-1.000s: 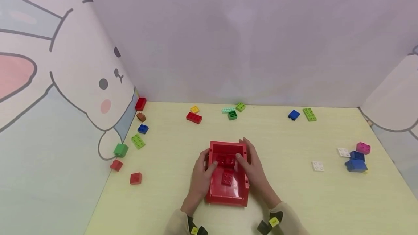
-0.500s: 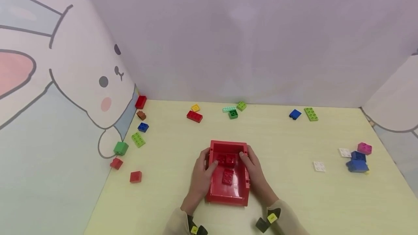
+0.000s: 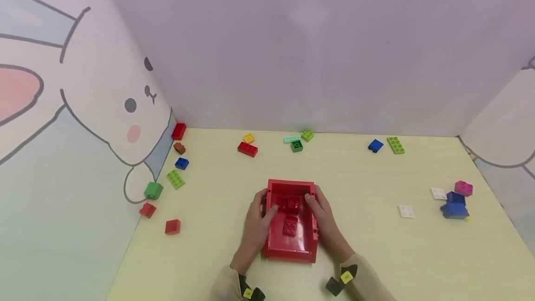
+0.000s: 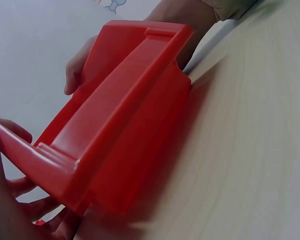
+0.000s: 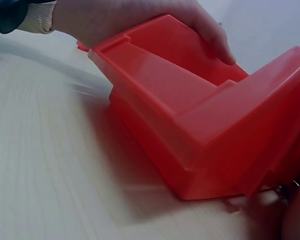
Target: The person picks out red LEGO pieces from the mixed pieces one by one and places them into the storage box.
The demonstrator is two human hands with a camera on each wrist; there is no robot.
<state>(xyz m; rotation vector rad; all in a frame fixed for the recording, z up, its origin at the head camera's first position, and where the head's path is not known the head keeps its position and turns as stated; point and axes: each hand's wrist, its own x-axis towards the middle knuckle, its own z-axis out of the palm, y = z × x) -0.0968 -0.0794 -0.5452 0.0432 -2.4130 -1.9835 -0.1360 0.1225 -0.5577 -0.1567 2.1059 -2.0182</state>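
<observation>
A red box (image 3: 288, 244) is at the near middle of the table (image 3: 213, 212), table surface stretching from it to loose bricks (image 3: 248, 149) along the back and both sides. The left hand (image 3: 255, 222) and right hand (image 3: 327, 219) grip its opposite long sides, thumbs over the rim. Inside, two red bricks (image 3: 294, 204) sit toward the far end, a third brick (image 3: 290, 225) nearer the middle.

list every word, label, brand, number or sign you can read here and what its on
No text can be read in any view.
Left-wrist yellow tag: dark marks, too small and blurred to read.
Right-wrist yellow tag: dark marks, also unreadable.
Red box: no lettering on the visible sides.
Printed wall: cartoon drawing, no letters seen.
</observation>
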